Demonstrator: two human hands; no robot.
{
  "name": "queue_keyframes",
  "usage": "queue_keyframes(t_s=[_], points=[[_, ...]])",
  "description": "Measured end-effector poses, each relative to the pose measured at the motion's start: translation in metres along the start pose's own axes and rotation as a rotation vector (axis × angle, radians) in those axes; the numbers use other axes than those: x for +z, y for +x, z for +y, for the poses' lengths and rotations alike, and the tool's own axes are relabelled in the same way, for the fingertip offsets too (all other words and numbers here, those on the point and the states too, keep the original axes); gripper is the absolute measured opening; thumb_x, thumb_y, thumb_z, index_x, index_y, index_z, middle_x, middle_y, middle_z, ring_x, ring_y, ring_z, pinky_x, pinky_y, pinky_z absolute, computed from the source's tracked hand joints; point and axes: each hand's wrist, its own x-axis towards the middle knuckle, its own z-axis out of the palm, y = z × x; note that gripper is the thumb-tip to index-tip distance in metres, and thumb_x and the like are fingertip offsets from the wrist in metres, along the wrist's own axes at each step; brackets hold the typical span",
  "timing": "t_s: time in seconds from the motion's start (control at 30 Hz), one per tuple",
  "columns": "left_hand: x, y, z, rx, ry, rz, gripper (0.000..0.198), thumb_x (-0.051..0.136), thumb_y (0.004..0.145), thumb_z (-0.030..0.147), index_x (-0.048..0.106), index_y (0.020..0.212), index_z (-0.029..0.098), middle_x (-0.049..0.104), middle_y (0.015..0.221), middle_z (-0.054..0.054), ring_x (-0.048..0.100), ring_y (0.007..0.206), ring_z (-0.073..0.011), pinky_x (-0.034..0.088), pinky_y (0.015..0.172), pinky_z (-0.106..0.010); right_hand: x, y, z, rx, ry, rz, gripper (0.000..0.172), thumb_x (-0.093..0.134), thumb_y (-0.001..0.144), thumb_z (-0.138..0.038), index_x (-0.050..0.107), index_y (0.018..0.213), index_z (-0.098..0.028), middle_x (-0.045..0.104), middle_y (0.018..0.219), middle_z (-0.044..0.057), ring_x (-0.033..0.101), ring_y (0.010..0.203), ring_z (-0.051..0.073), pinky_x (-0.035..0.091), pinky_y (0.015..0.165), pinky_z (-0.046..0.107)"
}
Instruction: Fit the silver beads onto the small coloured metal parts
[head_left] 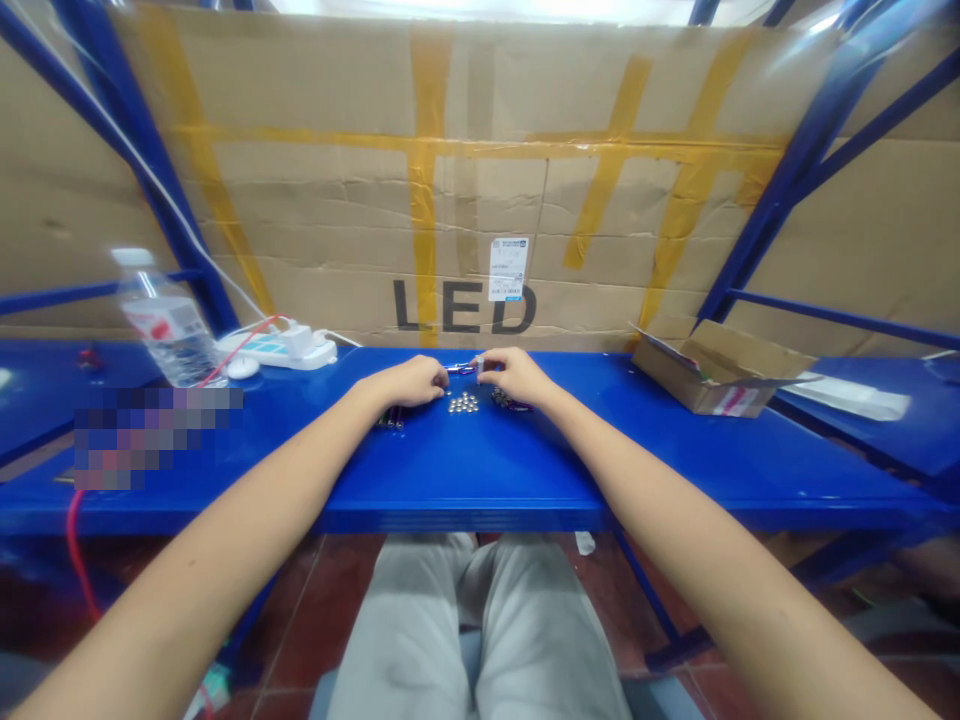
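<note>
My left hand (420, 380) rests low over the blue table, its fingers curled together at the tips; what they hold, if anything, is too small to make out. Facing it, my right hand (516, 374) has thumb and fingertips closed in a pinch, the contents unclear. A thin shiny metallic piece (459, 369) lies between the two hands. Just in front of it is a cluster of small round silvery metal parts (463, 403). Darker small parts (501, 398) sit under my right hand, and several slim dark metal parts (390, 422) lie beside my left wrist.
An open cardboard box (724, 370) stands at the right of the blue table (465, 475). At left are a water bottle (169, 325), a white power strip (281, 345) and a red cable (73, 530). A big taped carton (330, 220) walls off the back between blue metal posts.
</note>
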Motion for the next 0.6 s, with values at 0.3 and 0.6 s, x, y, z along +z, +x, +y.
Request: queue_keyframes(t_s=[0.3, 0.6], points=[[-0.008, 0.000, 0.015, -0.201, -0.062, -0.097, 0.021, 0.059, 0.077, 0.015, 0.075, 0.090, 0.018, 0.075, 0.090, -0.006, 0.065, 0.078, -0.0182, 0.046, 0.069, -0.026, 0.004, -0.005, -0.007, 0.051, -0.128, -0.127, 0.022, 0.065, 0.073, -0.005, 0.078, 0.085, -0.018, 0.074, 0.088, 0.001, 0.065, 0.084, 0.016, 0.048, 0.083, 0.027], [-0.009, -0.002, 0.014, -0.109, -0.078, -0.079, 0.020, 0.058, 0.071, 0.011, 0.075, 0.078, 0.020, 0.073, 0.079, -0.003, 0.063, 0.070, -0.0169, 0.043, 0.067, -0.027, 0.004, -0.006, -0.007, 0.032, -0.170, -0.137, 0.025, 0.064, 0.074, -0.001, 0.079, 0.084, -0.018, 0.074, 0.091, 0.001, 0.065, 0.082, 0.014, 0.047, 0.079, 0.024]])
